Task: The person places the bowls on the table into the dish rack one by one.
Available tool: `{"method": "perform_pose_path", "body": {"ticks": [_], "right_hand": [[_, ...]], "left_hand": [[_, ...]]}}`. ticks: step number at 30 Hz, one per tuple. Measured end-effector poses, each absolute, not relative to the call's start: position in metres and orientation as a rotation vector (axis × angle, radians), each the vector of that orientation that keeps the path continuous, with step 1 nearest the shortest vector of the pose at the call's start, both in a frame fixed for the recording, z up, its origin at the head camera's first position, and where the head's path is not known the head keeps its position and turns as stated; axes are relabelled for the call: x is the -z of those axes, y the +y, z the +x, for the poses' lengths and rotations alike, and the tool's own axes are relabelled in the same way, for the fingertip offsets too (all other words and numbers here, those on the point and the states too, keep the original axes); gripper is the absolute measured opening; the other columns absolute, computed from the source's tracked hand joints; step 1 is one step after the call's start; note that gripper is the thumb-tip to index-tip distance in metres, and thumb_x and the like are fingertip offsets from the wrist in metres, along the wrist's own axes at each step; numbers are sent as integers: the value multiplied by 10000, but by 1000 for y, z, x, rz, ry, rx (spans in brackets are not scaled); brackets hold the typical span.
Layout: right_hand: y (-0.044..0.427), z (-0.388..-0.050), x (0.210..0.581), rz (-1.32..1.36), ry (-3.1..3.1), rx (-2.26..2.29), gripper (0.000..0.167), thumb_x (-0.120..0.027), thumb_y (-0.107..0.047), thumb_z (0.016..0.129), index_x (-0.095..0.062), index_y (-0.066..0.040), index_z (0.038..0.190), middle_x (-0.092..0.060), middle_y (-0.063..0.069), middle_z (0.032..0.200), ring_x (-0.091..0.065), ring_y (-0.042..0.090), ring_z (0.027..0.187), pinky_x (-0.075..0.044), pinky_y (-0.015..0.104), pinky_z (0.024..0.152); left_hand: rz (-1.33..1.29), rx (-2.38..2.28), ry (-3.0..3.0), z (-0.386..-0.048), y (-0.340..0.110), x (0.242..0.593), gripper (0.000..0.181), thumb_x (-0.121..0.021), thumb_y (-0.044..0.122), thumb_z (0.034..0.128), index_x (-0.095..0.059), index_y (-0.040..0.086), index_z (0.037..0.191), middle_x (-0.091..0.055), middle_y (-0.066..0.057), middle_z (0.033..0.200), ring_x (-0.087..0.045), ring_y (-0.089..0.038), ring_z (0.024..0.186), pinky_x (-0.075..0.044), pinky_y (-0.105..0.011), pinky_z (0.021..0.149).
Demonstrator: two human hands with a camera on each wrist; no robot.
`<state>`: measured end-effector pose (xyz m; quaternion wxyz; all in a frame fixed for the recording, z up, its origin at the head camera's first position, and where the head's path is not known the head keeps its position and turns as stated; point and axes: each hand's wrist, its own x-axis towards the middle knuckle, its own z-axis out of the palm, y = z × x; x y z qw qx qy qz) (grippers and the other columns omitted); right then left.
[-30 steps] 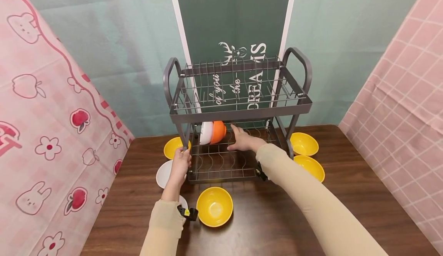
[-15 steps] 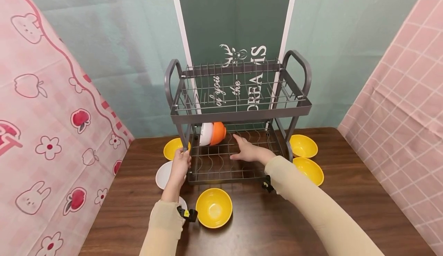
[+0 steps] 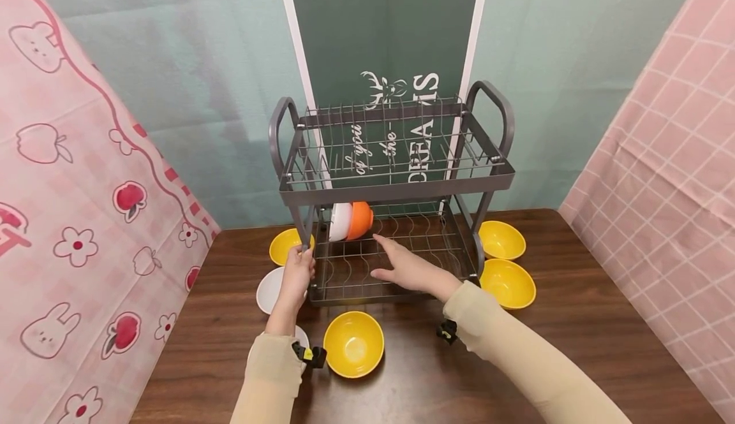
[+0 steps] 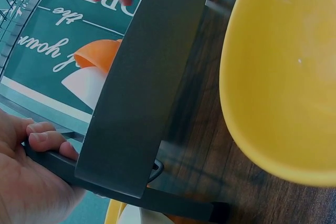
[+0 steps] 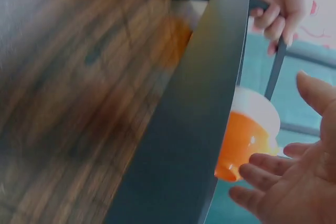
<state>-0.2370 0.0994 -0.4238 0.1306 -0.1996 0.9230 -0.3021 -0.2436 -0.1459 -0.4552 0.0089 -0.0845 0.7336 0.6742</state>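
A grey two-tier dish rack stands on the table. My left hand grips its left front post, fingers curled round the bar in the left wrist view. Tilted on their sides at the left of the lower tier are a white bowl and an orange bowl, pressed together. My right hand is held over the front of the lower tier with straight, spread fingers and holds nothing. In the right wrist view its fingertips appear near the orange bowl, but the head view shows them apart.
A yellow bowl sits in front of the rack. Two more yellow bowls are at its right. On the left are another yellow bowl and white bowls, partly hidden by my left arm. Curtains enclose the table.
My right hand has drawn back from beside the orange bowl toward the front of the lower tier. My left hand keeps its grip on the post. The bowls have not moved.
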Motion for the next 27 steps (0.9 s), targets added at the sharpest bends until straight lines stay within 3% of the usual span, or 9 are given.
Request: {"method": "perform_pose_path", "body": {"ticks": [10,16,27], "right_hand": [[85,-199,424,-839,2805,865,687,-588,-395,883,-298,-124,1444,-362,73,1473,-361,227,1350,-311,404,1107],[76,-181,428,-1037,2774,771,652,-590,-370,886,-348,-79,1417,-389,81,1458,-377,220,1343,-323,395,1101],[64,-150,451,-1342,2747,491,610,-570,-451,870,-435,-113,1359,-425,56,1438,-393,188,1334,-290,458,1108]], "left_hand": [[-260,-2118,2286,-243,-145,455,260,-329,159,1009,-325,3,1217,-336,31,662,-339,-131,615,-331,-255,623],[-272,-2111,2271,-243,-146,453,277,-335,167,1008,-321,7,1234,-343,28,663,-344,-128,617,-335,-256,624],[-262,-2100,2261,-232,-142,432,271,-327,111,1003,-315,-41,1227,-334,11,647,-335,-137,607,-330,-259,618]]}}
